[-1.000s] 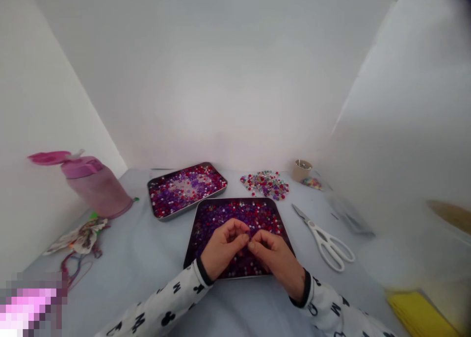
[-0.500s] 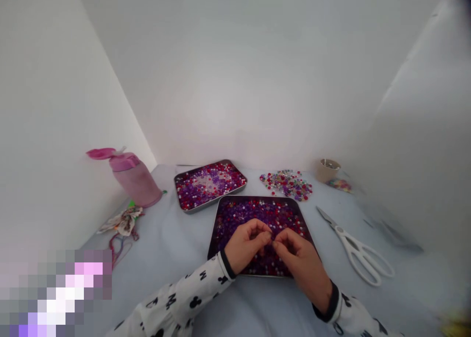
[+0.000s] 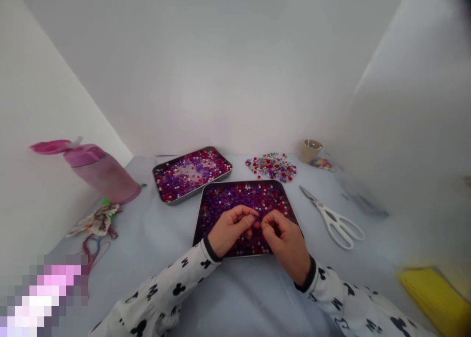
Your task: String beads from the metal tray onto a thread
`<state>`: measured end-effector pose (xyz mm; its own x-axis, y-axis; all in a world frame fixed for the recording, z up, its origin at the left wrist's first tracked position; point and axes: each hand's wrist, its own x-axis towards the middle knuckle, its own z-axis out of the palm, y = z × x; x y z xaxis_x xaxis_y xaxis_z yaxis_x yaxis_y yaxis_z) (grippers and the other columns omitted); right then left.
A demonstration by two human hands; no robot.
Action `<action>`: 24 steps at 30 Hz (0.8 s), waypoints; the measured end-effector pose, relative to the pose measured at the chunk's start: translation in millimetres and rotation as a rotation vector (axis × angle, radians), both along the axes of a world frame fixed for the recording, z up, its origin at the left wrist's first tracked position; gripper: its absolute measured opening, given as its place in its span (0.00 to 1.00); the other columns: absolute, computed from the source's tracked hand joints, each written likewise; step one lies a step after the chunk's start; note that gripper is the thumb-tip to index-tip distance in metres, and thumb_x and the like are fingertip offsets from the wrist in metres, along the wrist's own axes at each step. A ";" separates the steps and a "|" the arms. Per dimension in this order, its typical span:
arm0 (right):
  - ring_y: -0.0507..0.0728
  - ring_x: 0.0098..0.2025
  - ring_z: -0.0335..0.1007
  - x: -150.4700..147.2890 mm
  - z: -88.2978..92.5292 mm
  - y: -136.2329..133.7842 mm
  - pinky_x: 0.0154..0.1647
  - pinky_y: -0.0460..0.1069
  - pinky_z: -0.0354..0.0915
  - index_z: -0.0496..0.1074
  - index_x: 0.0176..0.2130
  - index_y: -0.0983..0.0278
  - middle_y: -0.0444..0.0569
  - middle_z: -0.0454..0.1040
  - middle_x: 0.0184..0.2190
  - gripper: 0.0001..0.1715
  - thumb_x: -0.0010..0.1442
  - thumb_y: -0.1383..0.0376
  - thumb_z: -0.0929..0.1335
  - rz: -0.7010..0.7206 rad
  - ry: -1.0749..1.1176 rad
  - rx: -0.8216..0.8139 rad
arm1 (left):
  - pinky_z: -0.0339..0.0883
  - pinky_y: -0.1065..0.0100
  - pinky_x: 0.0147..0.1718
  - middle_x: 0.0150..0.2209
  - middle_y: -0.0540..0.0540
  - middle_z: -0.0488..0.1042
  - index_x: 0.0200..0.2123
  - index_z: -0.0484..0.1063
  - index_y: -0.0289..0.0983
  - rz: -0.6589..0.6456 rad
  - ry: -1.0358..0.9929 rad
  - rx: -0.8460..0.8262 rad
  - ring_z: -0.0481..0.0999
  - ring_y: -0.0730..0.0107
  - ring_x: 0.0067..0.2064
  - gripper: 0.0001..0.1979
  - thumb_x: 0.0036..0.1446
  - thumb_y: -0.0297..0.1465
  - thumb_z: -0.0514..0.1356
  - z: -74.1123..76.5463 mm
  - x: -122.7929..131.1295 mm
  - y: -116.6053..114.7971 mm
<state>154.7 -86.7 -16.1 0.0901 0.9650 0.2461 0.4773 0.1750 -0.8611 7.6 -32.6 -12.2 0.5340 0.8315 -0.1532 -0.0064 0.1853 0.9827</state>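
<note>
My left hand is over the front tray, thumb and forefinger pinched together. What they hold is too small to make out. Just to its right, my right hand also has its fingertips closed in a pinch, with a narrow gap between the two hands. Nothing I can name shows in its grip. Beneath both hands, purple, red and white beads fill the dark tray.
A second tray of beads lies behind to the left. A loose bead pile, a small cup, white-handled scissors and a yellow item are right. A pink bottle with raised lid and tangled threads are left.
The camera view has turned right, so everything sits further left and more of the yellow item shows. My fingertips have moved slightly apart; both hands stay over the front tray.
</note>
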 end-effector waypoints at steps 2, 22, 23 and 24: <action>0.48 0.21 0.55 -1.0 0.6 -0.8 0.23 0.43 0.53 0.62 0.24 0.63 0.38 0.61 0.19 0.07 0.52 0.71 0.62 -0.012 -0.025 0.027 | 0.57 0.75 0.24 0.29 0.49 0.72 0.38 0.67 0.32 -0.006 0.010 -0.016 0.66 0.81 0.23 0.15 0.51 0.38 0.59 0.5 0.3 0.2; 0.48 0.23 0.58 -3.5 0.0 -1.2 0.26 0.44 0.54 0.63 0.25 0.64 0.40 0.63 0.21 0.08 0.54 0.73 0.61 0.000 -0.093 0.091 | 0.53 0.78 0.15 0.19 0.57 0.62 0.31 0.62 0.35 -0.026 0.116 0.007 0.60 0.83 0.16 0.06 0.50 0.31 0.56 10.2 4.2 -5.5; 0.48 0.24 0.58 -3.9 -0.7 -1.3 0.26 0.44 0.54 0.64 0.25 0.64 0.40 0.63 0.21 0.08 0.54 0.73 0.61 0.004 -0.104 0.100 | 0.50 0.78 0.13 0.17 0.58 0.60 0.30 0.61 0.35 -0.034 0.129 -0.006 0.57 0.83 0.14 0.06 0.52 0.32 0.55 10.0 4.1 -6.0; 0.48 0.24 0.59 -4.3 -1.6 -1.6 0.26 0.44 0.54 0.64 0.25 0.64 0.40 0.63 0.21 0.08 0.54 0.73 0.61 0.010 -0.119 0.111 | 0.48 0.78 0.11 0.16 0.59 0.59 0.29 0.60 0.36 -0.042 0.139 -0.016 0.54 0.83 0.13 0.08 0.52 0.35 0.55 9.7 4.0 -6.5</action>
